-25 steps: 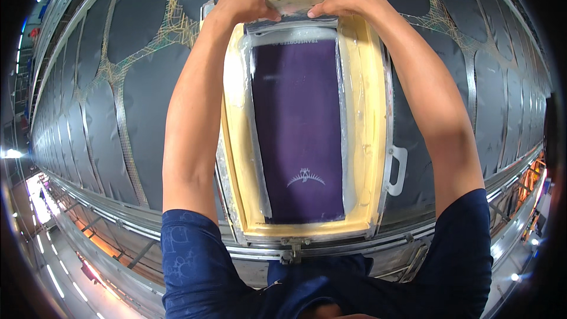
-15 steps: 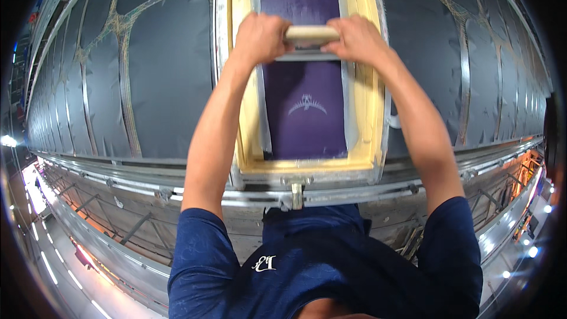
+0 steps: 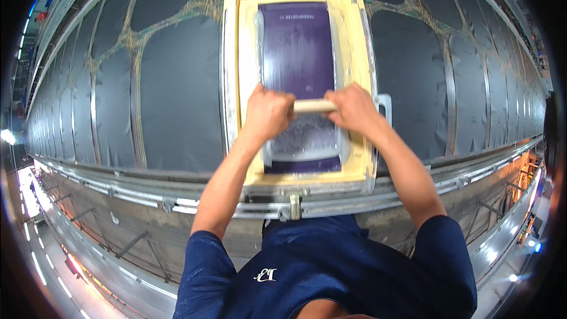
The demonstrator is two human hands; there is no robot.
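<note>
Both my hands grip a squeegee [image 3: 314, 106] by its pale handle. My left hand [image 3: 269, 112] is closed round the left end, and my right hand [image 3: 353, 109] round the right end. The blade stands across the printing screen [image 3: 231, 71], a metal frame with yellow borders inside. Its purple mesh window [image 3: 298, 41] bears pale print and shines beyond the squeegee. On the near side, a greyish wet band of ink or paste [image 3: 304, 155] lies across the mesh, close to the frame's near end. My fingertips are partly hidden under the handle.
Dark fabric panels [image 3: 177, 88] lie on the long table to both sides of the screen, with thread-like strips between them. A metal rail [image 3: 195, 204] with a clamp-like fitting [image 3: 295, 205] runs along the table's near edge. A light-coloured handle [image 3: 385, 108] sticks out at the screen's right.
Both hands have drawn the squeegee toward me, from the upper part of the mesh to its lower part. The greyish band now shows near the near end. The view has shifted slightly.
</note>
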